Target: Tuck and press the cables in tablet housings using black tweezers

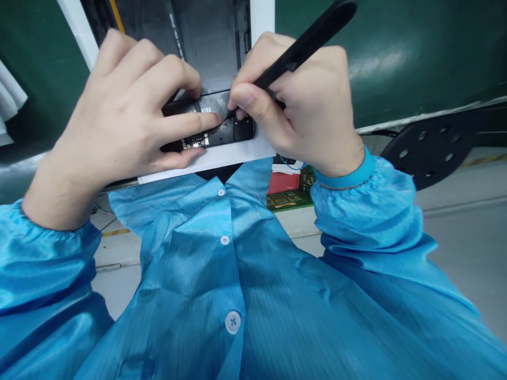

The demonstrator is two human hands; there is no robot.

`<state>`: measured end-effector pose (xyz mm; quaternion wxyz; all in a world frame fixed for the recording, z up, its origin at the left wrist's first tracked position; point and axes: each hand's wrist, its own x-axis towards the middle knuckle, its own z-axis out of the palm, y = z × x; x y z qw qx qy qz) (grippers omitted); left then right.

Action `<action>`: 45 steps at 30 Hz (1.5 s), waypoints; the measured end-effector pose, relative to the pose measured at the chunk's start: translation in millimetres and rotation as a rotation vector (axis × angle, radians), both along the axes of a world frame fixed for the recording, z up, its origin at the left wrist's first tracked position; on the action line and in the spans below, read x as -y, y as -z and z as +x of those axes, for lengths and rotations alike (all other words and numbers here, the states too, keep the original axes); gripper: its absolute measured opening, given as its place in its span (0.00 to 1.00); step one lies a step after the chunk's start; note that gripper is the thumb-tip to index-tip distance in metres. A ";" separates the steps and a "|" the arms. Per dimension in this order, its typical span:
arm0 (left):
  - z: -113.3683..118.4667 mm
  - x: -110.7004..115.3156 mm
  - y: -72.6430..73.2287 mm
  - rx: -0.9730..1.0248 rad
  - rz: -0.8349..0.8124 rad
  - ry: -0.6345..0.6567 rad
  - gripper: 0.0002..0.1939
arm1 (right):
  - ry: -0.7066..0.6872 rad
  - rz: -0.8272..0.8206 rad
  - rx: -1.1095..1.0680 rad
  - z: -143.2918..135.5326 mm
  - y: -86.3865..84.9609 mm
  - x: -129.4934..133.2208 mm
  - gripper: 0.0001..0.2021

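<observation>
A black phone-like device (225,132) with a small circuit board (196,141) lies on white paper near the table's front edge. My left hand (134,105) rests over its left part, fingers apart, the index fingertip touching thin dark wires and the thumb at the near edge. Over the right part, my right hand (293,100) pinches a black pen-like tool (309,45), held at a slant with its thin tip down by the wires. Part of the device is hidden under my left hand.
Behind the device is a dark tray (209,42) with white borders. The green table surface (396,58) extends to both sides. Below the table edge are a green circuit board (291,199), a red item (283,182) and a round black stool part with holes (431,150).
</observation>
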<state>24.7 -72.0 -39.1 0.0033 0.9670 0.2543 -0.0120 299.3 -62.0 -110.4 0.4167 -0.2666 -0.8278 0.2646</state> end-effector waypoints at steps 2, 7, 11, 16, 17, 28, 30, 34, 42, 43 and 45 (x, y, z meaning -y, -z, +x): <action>1.0 -0.1 -0.8 -0.009 -0.007 0.003 0.24 | -0.010 0.036 0.011 1.0 1.0 -1.7 0.15; 4.5 -1.2 -3.4 0.013 0.016 0.064 0.24 | -0.011 0.040 0.041 1.1 4.2 -3.8 0.16; 7.4 -0.3 -4.6 -0.007 0.056 0.094 0.25 | -0.006 0.036 0.080 0.7 3.7 -2.7 0.15; 10.1 0.3 -6.6 -0.100 0.063 0.043 0.25 | -0.020 0.074 0.041 -0.8 4.2 -1.5 0.13; 10.6 0.0 -7.5 -0.119 0.058 0.028 0.26 | -0.015 0.081 0.046 -1.4 4.8 -1.3 0.12; 2.6 6.9 -2.1 0.075 0.025 0.017 0.23 | 0.054 0.077 -0.065 -5.0 7.2 -2.0 0.18; -0.5 10.7 -0.6 0.104 0.012 0.008 0.25 | 0.075 0.047 -0.112 -5.6 7.1 -1.1 0.18; -5.4 14.7 -1.1 0.064 -0.010 -0.018 0.29 | 0.047 0.063 -0.074 -4.4 6.8 -0.7 0.17; -0.3 12.5 -0.5 0.066 0.015 0.025 0.29 | 0.041 0.089 0.079 -2.5 7.0 -3.4 0.19; 1.3 12.0 -0.3 0.056 0.029 0.034 0.28 | 0.045 0.132 0.050 -3.4 9.3 -4.2 0.19; 4.2 11.0 0.6 0.052 0.060 0.046 0.26 | 0.065 0.197 0.007 -4.2 14.0 -5.9 0.18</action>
